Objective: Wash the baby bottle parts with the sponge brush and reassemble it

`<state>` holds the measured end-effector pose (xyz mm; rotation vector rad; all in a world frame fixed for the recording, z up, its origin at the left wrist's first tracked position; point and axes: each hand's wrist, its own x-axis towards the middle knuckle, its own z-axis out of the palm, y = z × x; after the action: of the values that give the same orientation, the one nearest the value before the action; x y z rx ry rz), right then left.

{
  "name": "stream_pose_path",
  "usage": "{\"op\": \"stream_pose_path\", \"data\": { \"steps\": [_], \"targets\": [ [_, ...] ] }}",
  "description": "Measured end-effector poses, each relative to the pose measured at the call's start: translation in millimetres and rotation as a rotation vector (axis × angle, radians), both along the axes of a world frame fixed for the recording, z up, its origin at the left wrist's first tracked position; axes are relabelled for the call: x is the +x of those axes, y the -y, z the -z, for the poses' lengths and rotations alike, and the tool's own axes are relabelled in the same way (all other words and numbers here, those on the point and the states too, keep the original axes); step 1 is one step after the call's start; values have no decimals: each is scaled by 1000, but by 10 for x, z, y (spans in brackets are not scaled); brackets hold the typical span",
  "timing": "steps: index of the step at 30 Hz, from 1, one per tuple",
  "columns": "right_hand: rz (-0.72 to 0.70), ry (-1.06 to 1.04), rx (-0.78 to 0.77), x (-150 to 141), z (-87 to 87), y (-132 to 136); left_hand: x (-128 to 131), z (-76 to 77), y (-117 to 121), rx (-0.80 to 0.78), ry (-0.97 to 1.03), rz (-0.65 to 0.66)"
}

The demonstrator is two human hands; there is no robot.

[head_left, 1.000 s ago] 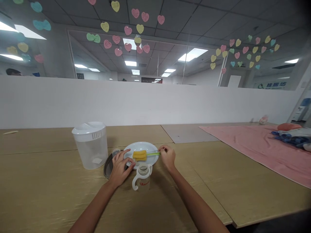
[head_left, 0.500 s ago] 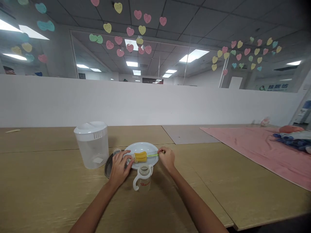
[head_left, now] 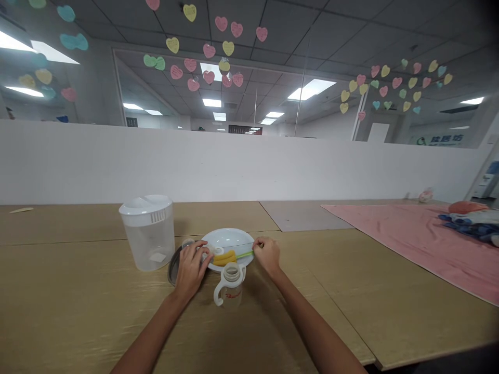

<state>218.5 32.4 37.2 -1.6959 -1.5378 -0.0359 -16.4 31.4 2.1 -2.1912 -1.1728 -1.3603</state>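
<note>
My right hand [head_left: 267,255] is closed on the green handle of a bottle brush whose yellow sponge head [head_left: 225,258] lies over the near part of a white plate [head_left: 230,238]. Just left of the sponge, my left hand [head_left: 191,267] rests on the plate's left edge, fingers curled around a small whitish ring-shaped part that I cannot name. An open baby bottle [head_left: 228,285] with white handles stands upright on the wooden table just in front of the plate, between my two hands.
A clear plastic pitcher [head_left: 148,231] with a white lid stands left of the plate. A dark round lid [head_left: 173,265] lies under my left hand. A pink cloth [head_left: 421,241] with bundled clothes covers the table's right side. A white partition runs along the back.
The brush's sponge head has dropped toward the plate's near edge and tilted. My left hand has shifted slightly and closed around a small whitish part.
</note>
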Motion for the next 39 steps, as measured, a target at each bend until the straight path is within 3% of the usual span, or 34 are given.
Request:
{"op": "stream_pose_path", "data": {
  "steps": [7, 14, 27, 39],
  "targets": [
    [-4, 4, 12, -6, 6, 2, -28, -11, 7, -54, 3, 37],
    [-16, 2, 24, -2, 10, 0, -19, -40, 38, 7, -6, 55],
    [-5, 12, 22, -10, 7, 7, -9, -46, 45, 44, -22, -22],
    [-4, 23, 34, -11, 11, 9, -61, -38, -4, -37, 248, -48]
  ]
}}
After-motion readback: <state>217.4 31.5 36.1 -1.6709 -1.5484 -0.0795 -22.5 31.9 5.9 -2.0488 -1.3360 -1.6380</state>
